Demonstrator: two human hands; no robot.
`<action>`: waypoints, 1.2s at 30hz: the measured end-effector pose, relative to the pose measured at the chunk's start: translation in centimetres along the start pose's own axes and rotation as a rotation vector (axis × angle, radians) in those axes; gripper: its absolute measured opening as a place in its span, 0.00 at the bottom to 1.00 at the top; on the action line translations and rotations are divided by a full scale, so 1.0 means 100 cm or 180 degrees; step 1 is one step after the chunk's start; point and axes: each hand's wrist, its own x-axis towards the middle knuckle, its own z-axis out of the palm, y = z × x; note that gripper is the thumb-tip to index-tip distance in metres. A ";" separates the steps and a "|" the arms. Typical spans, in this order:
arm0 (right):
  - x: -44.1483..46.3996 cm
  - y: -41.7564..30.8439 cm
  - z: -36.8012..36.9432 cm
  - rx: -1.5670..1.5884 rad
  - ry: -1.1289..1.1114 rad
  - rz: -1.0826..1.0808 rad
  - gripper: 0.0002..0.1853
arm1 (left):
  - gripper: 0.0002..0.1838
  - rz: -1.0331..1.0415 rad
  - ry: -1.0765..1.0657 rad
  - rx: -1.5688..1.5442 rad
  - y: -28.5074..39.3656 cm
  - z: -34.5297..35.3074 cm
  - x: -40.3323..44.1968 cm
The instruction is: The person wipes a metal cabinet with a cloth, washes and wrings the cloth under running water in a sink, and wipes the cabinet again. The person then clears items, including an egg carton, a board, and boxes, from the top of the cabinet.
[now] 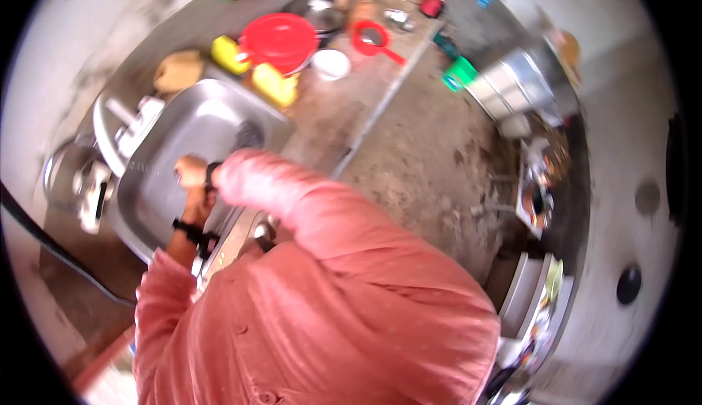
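Both hands are over the steel sink (216, 101), close together and touching. My right hand (191, 172), with a dark band at its wrist, comes in from the right, its fingers curled closed; what they hold, if anything, cannot be made out. Just below it is my left hand (199, 206), wearing a black strap on its wrist; its fingers are blurred and partly hidden. A dark patch or object (249, 135) lies at the sink's right side. The white faucet (110, 138) stands at the sink's left edge.
Behind the sink are a red lid or basin (279, 43), yellow containers (274, 85), a white bowl (331, 64) and a red strainer (370, 36). A brown object (178, 71) sits behind the faucet. A metal cabinet (512, 83) stands across the floor.
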 end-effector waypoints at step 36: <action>-0.593 0.042 -0.361 0.2333 0.3792 0.1844 0.20 | 0.13 0.0861 -0.2397 0.2013 -0.176 0.583 -0.080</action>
